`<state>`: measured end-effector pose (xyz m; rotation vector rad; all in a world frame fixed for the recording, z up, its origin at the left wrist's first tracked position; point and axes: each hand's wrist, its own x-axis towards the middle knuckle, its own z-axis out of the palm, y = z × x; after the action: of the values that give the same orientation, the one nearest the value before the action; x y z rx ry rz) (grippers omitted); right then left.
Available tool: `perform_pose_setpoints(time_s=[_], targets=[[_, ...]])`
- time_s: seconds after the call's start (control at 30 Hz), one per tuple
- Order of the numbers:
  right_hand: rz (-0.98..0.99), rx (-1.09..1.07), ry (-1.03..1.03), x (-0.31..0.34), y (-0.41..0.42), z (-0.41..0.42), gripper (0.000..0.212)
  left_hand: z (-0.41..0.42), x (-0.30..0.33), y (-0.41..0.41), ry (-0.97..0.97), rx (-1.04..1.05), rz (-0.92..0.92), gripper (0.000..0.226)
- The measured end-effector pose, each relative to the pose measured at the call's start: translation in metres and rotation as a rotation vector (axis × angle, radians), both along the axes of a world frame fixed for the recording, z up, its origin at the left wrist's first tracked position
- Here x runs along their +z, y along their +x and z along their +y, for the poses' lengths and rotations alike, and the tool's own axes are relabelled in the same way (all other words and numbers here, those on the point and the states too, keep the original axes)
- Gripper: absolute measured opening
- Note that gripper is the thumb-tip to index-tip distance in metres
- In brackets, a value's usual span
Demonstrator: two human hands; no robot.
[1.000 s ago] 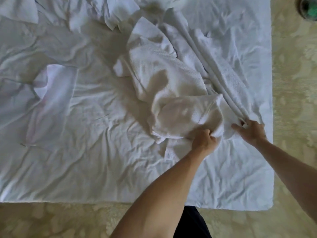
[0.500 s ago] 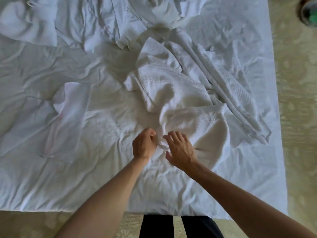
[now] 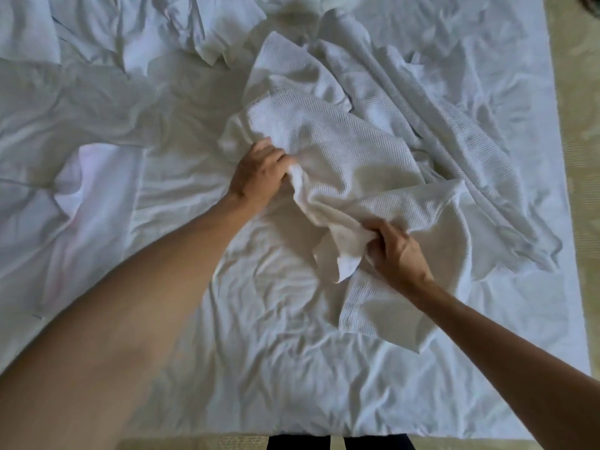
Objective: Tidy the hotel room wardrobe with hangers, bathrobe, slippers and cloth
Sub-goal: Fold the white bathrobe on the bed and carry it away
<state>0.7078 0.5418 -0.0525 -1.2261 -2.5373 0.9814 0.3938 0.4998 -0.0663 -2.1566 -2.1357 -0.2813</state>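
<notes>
Left hand [image 3: 259, 172] bunches the waffle-weave bathrobe [image 3: 341, 147] at its near-left edge, right hand [image 3: 394, 251] pinches a fold nearer the person; robe mid-bed on the rumpled sheet [image 3: 259, 352]. Risk: 2 uneven grips twist it, or snag the sheet.

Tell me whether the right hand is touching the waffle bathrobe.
Touching. The head view shows the right hand with fingers curled round a bunched fold of the waffle bathrobe.

You see a bed with a wrinkled white sheet [image 3: 259, 368] standing on a pale patterned carpet [image 3: 581, 157]. On it lies a crumpled white waffle-weave bathrobe [image 3: 350, 141], and more white cloth [image 3: 207, 30] at the far side.
</notes>
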Motion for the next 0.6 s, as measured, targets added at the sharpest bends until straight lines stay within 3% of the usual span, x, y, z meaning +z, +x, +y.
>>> perform_pose_setpoints(time_s=[0.13,0.23,0.37,0.5,0.6], targets=[[0.184,-0.486,-0.183,0.042,-0.004,0.044,0.014,-0.003,0.051,-0.017,-0.037,0.022,-0.131,0.021],[0.210,-0.480,-0.129,0.078,-0.005,0.087,0.016,0.007,0.088,-0.027,-0.061,-0.038,-0.108,0.014],[0.252,-0.653,0.052,0.096,-0.002,0.144,0.024,0.031,0.109,-0.030,-0.130,0.089,-0.167,0.041],[0.145,-0.694,0.093,0.082,0.027,0.167,0.030,0.035,0.090,-0.033,-0.293,0.072,-0.327,0.046],[0.032,-0.618,0.065,0.062,0.053,0.164,0.032,0.032,0.065,-0.024,-0.313,0.073,-0.323,0.040]])
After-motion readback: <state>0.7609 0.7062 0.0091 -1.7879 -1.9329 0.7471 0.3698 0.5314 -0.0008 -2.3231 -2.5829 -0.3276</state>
